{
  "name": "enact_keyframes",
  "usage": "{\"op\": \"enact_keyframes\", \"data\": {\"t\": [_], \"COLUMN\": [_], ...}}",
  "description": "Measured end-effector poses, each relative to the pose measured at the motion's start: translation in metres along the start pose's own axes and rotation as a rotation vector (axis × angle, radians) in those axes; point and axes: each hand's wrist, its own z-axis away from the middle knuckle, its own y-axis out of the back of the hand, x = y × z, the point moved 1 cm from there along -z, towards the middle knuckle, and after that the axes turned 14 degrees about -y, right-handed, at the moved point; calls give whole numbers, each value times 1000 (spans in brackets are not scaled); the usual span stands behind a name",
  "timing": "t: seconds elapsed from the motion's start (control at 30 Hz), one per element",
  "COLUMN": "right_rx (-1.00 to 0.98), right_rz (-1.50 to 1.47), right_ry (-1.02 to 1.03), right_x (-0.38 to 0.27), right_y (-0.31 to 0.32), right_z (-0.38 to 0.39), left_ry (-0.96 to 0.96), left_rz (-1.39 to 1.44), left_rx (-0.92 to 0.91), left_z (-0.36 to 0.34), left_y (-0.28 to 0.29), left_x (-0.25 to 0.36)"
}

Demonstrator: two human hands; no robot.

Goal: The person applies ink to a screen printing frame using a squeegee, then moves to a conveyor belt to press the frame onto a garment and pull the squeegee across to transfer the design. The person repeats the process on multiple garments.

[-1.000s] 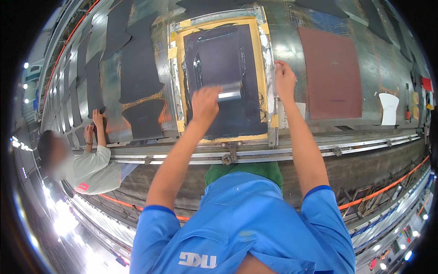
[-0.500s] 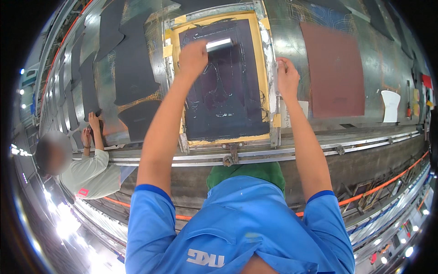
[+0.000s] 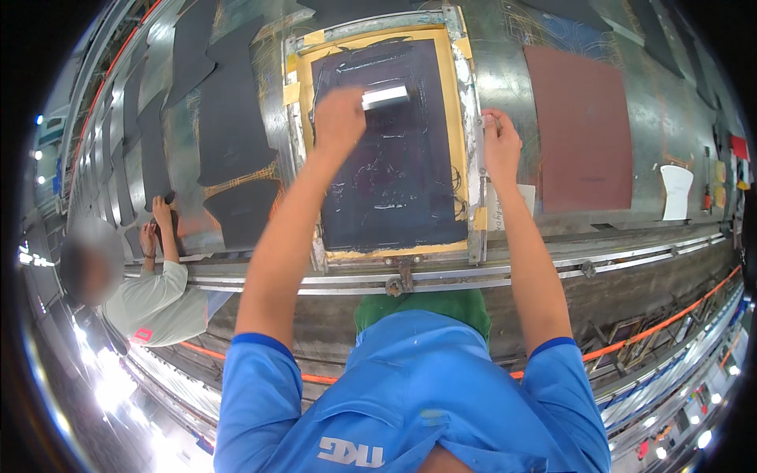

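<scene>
A screen-printing frame (image 3: 475,189) with a metal border and yellow tape lies in front of me. Dark, wet-looking ink streaks cover its mesh (image 3: 378,181). My left hand (image 3: 340,122) is closed around a squeegee (image 3: 385,98) over the far half of the mesh; only its pale, shiny part shows right of my fist, and the hand hides the rest. On the frame's right rail rests my right hand (image 3: 501,146), thumb and bent fingers pinching the metal edge.
Right of the frame lies a brown-red sheet (image 3: 583,130), then a white cut piece (image 3: 676,191). Dark sheets (image 3: 233,102) cover the metal table leftward. A metal rail (image 3: 512,266) runs along the near edge. At the left, another person's hands (image 3: 160,221) touch a dark sheet.
My left hand and the squeegee have come slightly nearer over the mesh. The looping ink lines on the mesh have thinned to short streaks. My right hand stays at the frame's edge.
</scene>
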Motion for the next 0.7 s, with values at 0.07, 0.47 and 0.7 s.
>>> {"op": "enact_keyframes", "data": {"t": [0.07, 0.47, 0.7], "right_rx": [-5, -14, -4], "right_rz": [14, -51, -27], "right_ry": [12, 67, 56], "right_x": [3, 11, 7], "right_y": [-2, -4, -3], "right_z": [1, -8, -8], "left_ry": [31, -27, -27], "left_rz": [-44, -18, 81], "left_rx": [-103, -133, -19], "left_z": [-43, 120, 163], "left_y": [-7, 10, 29], "left_x": [-34, 85, 121]}}
